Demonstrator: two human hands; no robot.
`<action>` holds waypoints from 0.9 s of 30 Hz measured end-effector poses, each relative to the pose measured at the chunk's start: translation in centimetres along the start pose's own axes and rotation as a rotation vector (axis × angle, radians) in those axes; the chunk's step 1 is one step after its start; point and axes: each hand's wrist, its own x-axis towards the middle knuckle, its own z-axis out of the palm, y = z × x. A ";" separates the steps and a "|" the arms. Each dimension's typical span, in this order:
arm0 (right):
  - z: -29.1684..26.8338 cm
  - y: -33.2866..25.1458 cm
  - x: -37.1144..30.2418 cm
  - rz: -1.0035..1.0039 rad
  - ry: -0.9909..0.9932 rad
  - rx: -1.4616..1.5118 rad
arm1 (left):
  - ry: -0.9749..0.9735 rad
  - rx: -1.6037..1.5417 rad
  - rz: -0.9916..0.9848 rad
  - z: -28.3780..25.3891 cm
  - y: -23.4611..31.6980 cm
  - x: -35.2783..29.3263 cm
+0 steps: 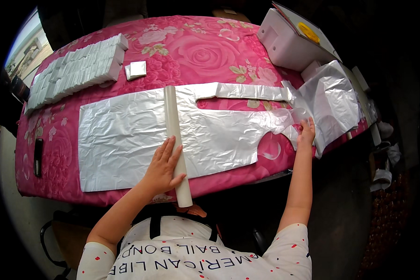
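Observation:
A thin, shiny white plastic apron (224, 135) lies spread out on the table, its cut-outs toward the right. Across it rests a pale grey tube (171, 112), whose near end sticks out past the table edge. My left hand (161, 168) lies on the tube, fingers stretched out and thumb apart, pressing rather than wrapped round it. At the apron's right end, my right hand (306, 133) has its fingers closed on the thin plastic. Right beside it is a crumpled heap of translucent plastic sheeting (336, 98); where the apron ends and this heap begins is hard to tell.
Pink rose-patterned cloth (205, 51) covers the table. Rows of folded white packets (77, 70) stand at the far left, with a small folded packet (136, 70) near them. A black phone-like object (38, 157) lies left. A white foam box (284, 42) carries a yellow ring (309, 32).

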 end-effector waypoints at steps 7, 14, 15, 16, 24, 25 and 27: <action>0.3 -2.2 -1.8 -0.725 0.406 -1.387 | 0.001 -0.015 0.002 0.1 0.0 0.0; 4.4 -0.4 -4.2 -0.750 -0.321 -1.438 | 0.004 -0.025 -0.006 0.2 -0.1 0.0; 4.6 -0.3 -4.2 -0.762 -0.357 -1.552 | 0.003 -0.024 -0.005 0.2 -0.2 0.0; 4.7 0.0 -4.2 -0.773 -0.394 -1.665 | 0.003 -0.023 -0.005 0.2 -0.3 0.0; 1.5 -3.3 1.5 -0.896 0.014 -1.993 | 0.066 -0.115 0.031 -0.1 -1.4 -0.8; 2.6 -3.2 0.1 -0.902 -0.143 -1.835 | 0.111 -0.126 0.008 -0.5 -2.2 -1.1; 4.8 -2.3 -3.3 -0.885 -0.430 -1.514 | 0.153 -0.049 -0.099 -2.0 -3.8 -1.5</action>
